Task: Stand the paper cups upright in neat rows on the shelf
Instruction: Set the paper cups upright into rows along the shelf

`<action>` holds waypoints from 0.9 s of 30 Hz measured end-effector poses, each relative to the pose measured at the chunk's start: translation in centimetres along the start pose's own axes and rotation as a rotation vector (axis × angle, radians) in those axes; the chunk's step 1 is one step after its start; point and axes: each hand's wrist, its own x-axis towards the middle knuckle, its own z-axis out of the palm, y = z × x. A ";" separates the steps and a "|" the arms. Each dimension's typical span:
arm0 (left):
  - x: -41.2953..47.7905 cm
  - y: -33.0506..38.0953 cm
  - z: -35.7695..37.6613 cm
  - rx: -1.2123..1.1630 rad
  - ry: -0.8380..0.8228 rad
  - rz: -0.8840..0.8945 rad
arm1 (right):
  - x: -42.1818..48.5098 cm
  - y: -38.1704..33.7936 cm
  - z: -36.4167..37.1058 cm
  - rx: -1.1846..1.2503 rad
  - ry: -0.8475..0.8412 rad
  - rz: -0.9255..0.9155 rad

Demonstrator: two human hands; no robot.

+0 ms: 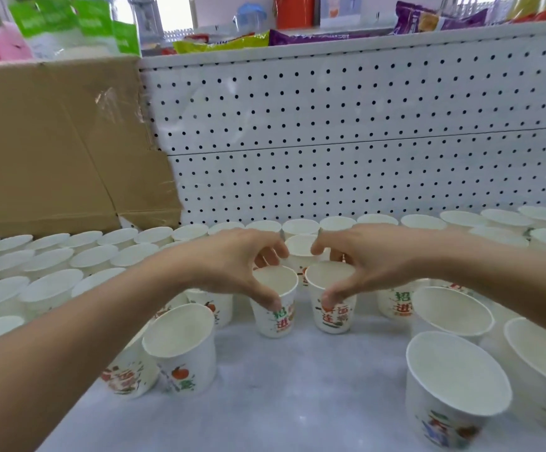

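Two white paper cups with green and red print stand upright side by side at the middle of the white shelf (297, 402). My left hand (235, 262) grips the left cup (275, 308) by its rim, thumb on the near side and fingers behind. The right cup (333, 308) is held the same way by my right hand (372, 259). Behind them, several upright cups form rows, such as one straight behind (301, 247). More upright cups fill the left side (50, 288).
A cardboard box (53, 145) stands at the back left against the white pegboard wall (363, 125). Loose upright cups sit near the front left (180, 350) and front right (454, 386). An upper shelf holds snack packets (222, 42).
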 end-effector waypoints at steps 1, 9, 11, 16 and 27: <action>-0.1 -0.4 -0.2 0.006 0.012 -0.015 | 0.5 0.0 0.1 0.002 0.010 -0.006; -1.2 -0.7 0.0 0.105 0.106 -0.003 | 0.4 0.3 0.3 0.029 0.024 -0.028; -1.1 -0.7 0.2 0.131 0.092 0.035 | 0.2 0.1 0.5 0.056 0.041 -0.005; -1.2 -1.7 -0.1 0.211 0.118 0.084 | 0.5 -0.8 0.8 0.096 0.070 0.016; -1.9 -2.6 0.3 0.375 0.150 0.132 | 0.8 -1.6 1.1 0.105 0.123 0.028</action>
